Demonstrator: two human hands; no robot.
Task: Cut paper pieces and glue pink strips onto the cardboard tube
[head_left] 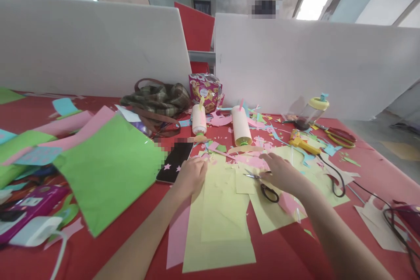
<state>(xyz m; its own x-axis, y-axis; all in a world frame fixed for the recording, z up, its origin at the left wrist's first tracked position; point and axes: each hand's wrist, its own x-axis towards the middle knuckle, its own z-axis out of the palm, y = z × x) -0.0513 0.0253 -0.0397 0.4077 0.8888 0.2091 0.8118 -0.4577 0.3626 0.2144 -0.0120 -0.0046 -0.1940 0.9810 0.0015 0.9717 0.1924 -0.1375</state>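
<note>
My left hand [192, 176] rests at the left edge of the pale yellow paper sheets [225, 210], its fingers curled together. What they hold, if anything, is hidden. Beside it lies a black tablet [175, 157] with pink paper stars on it. My right hand [280, 173] is over the scissors [269, 193], fingers apart and thumb by the handle. The scissors' blades are parted and point left over a small yellow paper square [244, 182]. Beyond my hands are two pale paper-wrapped cylinders, a smaller one [198, 120] and a larger one [241, 127].
Green paper [111, 175] covers much of the left side, near a purple box [36, 208] and white charger [36, 230]. A yellow glue gun [303, 143] with a black cord, red-handled pliers [341, 135] and a clear jar [310, 113] are right. Paper scraps litter the red table [147, 223].
</note>
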